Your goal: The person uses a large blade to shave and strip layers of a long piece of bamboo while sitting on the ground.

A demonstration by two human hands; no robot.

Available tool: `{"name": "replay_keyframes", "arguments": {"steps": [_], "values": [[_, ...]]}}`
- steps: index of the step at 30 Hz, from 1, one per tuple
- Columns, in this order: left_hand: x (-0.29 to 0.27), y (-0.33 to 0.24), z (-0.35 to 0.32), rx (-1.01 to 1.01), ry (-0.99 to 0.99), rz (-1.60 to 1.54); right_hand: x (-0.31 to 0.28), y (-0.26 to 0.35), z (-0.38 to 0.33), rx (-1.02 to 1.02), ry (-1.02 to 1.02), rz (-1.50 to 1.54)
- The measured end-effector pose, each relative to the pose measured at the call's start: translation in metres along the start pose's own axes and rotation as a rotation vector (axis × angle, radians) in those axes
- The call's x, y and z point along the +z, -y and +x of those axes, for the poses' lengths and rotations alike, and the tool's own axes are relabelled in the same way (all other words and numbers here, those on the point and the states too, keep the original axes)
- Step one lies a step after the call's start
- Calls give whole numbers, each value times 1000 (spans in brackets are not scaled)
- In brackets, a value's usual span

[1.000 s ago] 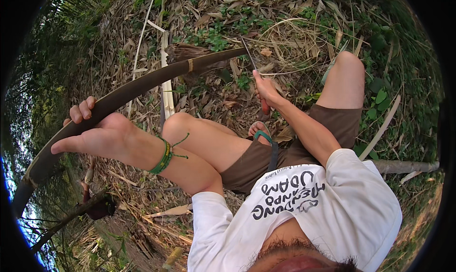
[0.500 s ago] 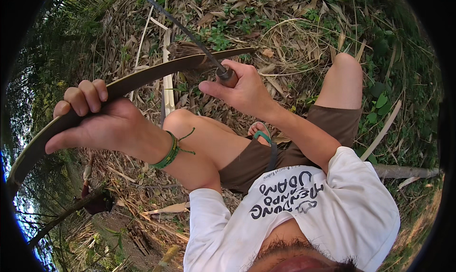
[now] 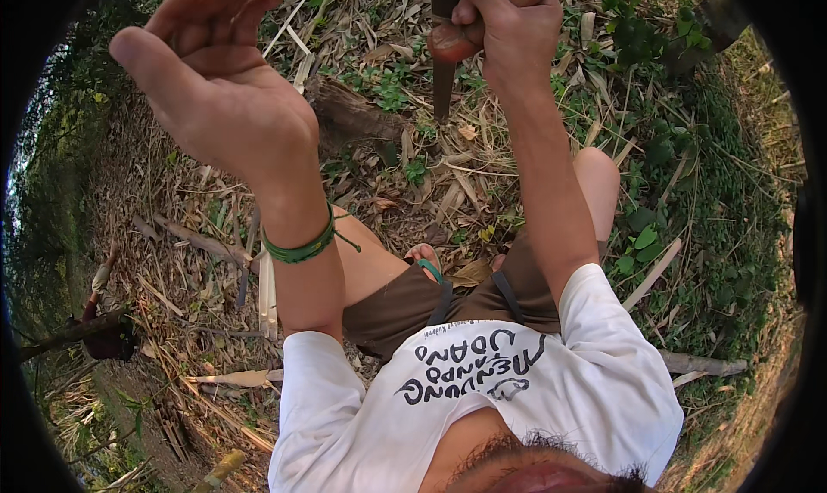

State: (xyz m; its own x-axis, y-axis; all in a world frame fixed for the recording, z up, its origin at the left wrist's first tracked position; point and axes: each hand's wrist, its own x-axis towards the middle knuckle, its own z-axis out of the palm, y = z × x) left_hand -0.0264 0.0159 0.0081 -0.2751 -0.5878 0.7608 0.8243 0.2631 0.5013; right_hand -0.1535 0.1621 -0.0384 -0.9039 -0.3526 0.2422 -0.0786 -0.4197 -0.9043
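My left hand (image 3: 228, 88) is raised at the upper left, palm showing, thumb apart and fingers loosely curved with nothing in them. A green band circles that wrist. At the top, my right hand (image 3: 517, 37) is closed around the wooden handle of a knife (image 3: 455, 42). The handle's rounded end points to the lower left and its dark collar to the upper right; the blade is out of the picture. A dark, flat curved strip (image 3: 443, 88) stands upright beside my right fingers, passing behind the handle's end. Whether those fingers also grip it is partly hidden.
A weathered piece of wood (image 3: 353, 114) lies ahead on the leaf-covered ground. Pale split strips (image 3: 267, 295) lie to the left, and a pole (image 3: 702, 364) lies at the right. Green plants (image 3: 642, 243) grow there. My bent legs (image 3: 370, 252) are below my arms.
My left hand has let go of the curved strip and opened, moving up. My right hand has moved up and right with the knife, which has turned. The strip now stands nearly upright beside it.
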Motion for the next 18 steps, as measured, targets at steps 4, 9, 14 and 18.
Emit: {"name": "replay_keyframes", "arguments": {"steps": [4,9,14,18], "values": [[0,19,-92,-572,-1,152,-11,20,36,-265,-133,323],[-19,69,-155,-1318,-97,-110,-19,36,51,-283,-116,601],[-42,92,-129,-1041,-452,-607,-52,10,72,-85,-2,908],[-57,78,-96,-713,-577,-667,-41,-16,70,96,-228,868]]}}
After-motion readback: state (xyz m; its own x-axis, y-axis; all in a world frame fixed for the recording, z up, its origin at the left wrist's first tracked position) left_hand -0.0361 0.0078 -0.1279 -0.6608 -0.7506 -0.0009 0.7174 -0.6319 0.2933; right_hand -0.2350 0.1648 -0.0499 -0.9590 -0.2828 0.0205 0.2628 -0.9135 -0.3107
